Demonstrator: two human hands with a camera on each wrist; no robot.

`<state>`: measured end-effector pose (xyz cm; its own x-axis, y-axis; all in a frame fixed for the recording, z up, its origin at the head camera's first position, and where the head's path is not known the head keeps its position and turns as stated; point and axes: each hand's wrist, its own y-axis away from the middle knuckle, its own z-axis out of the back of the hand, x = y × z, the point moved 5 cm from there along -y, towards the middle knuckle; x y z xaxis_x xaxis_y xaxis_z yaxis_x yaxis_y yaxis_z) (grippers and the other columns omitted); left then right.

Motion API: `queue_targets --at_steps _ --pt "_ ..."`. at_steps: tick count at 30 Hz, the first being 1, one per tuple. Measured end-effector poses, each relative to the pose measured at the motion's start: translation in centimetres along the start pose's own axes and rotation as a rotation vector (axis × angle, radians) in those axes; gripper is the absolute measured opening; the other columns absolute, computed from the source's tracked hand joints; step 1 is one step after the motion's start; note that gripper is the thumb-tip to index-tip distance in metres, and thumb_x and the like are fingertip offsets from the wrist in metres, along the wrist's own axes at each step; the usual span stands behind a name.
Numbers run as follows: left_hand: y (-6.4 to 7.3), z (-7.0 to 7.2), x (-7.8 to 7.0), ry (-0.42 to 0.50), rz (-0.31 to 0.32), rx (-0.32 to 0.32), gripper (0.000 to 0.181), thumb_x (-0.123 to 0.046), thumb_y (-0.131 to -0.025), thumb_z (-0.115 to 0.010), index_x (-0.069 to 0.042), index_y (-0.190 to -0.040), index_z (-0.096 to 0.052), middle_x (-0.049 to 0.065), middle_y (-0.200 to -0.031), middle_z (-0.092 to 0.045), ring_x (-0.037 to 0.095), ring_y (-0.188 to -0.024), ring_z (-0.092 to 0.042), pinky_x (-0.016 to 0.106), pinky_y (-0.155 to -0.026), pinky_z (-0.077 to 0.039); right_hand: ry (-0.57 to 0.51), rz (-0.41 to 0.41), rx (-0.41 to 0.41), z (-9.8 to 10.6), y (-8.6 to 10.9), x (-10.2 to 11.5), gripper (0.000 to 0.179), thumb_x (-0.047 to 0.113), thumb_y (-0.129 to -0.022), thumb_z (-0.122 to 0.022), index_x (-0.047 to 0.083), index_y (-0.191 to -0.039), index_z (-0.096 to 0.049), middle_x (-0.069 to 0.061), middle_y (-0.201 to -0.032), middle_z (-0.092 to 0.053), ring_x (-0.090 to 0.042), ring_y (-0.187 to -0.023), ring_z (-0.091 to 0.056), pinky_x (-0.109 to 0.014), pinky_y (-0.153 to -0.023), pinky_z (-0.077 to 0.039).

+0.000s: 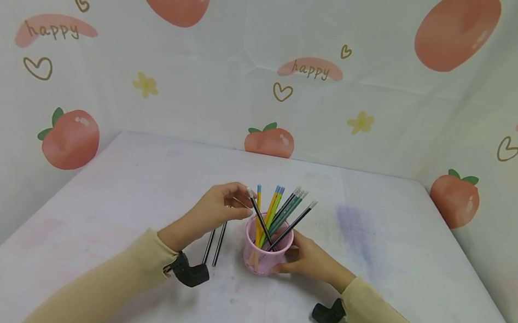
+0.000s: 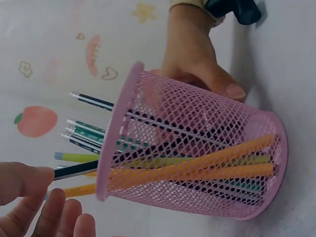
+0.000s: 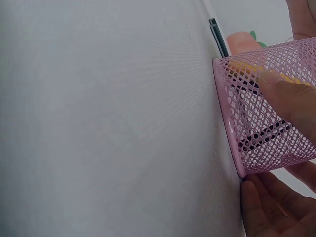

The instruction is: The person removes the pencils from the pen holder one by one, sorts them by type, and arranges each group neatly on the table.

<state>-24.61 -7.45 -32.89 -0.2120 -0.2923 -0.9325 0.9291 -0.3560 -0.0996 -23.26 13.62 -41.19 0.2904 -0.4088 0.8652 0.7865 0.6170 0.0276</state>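
A pink mesh pencil cup [image 1: 255,257] stands upright on the table, holding several pencils in black, dark green, lime and yellow-orange. My right hand [image 1: 312,260] grips it low on its right side, thumb [image 3: 286,98] on the mesh and the other fingers around the far side. Over the cup's left rim, my left hand [image 1: 223,203] pinches a black pencil [image 2: 76,170] near its upper end between thumb and fingers. That pencil leans inside the cup with its lower part behind the mesh. The left fingertips are also close to a yellow-orange pencil [image 2: 79,190].
Two black pencils [image 1: 219,244] lie side by side on the table, left of the cup and partly under the left forearm's line. A white cloth backdrop with printed fruit [image 1: 269,141] rises behind the table. Purple smudges [image 1: 355,233] mark the tabletop at right.
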Motion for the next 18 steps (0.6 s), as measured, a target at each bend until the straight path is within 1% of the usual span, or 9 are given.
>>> queue_targets --at_steps 7,12,18 --pt "-0.2 -0.6 0.2 -0.025 -0.017 -0.008 0.018 -0.006 -0.086 -0.070 -0.002 -0.102 -0.062 0.012 -0.100 -0.068 0.018 -0.089 -0.065 0.028 -0.077 -0.055 0.002 0.001 -0.008 0.0 0.1 -0.1 0.085 0.017 -0.076 -0.083 0.004 -0.145 -0.035 -0.013 -0.136 -0.054 -0.031 -0.125 -0.054 -0.044 -0.102 -0.047" --pt "-0.2 -1.0 0.3 -0.028 -0.029 -0.018 0.018 -0.005 -0.086 -0.070 -0.005 -0.104 -0.066 0.009 -0.102 -0.069 0.017 -0.090 -0.064 0.028 -0.077 -0.055 0.003 0.006 -0.006 0.0 0.1 -0.1 0.082 0.017 -0.077 -0.083 0.004 -0.143 -0.036 -0.013 -0.135 -0.055 -0.030 -0.124 -0.054 -0.042 -0.102 -0.047" --pt "-0.2 -1.4 0.3 -0.013 -0.037 -0.019 0.019 -0.007 -0.087 -0.070 -0.005 -0.105 -0.066 0.008 -0.105 -0.069 0.018 -0.093 -0.064 0.028 -0.079 -0.055 0.002 0.008 -0.005 0.0 0.0 0.0 0.082 0.017 -0.077 -0.083 0.005 -0.143 -0.036 -0.012 -0.135 -0.055 -0.030 -0.125 -0.054 -0.044 -0.104 -0.046"
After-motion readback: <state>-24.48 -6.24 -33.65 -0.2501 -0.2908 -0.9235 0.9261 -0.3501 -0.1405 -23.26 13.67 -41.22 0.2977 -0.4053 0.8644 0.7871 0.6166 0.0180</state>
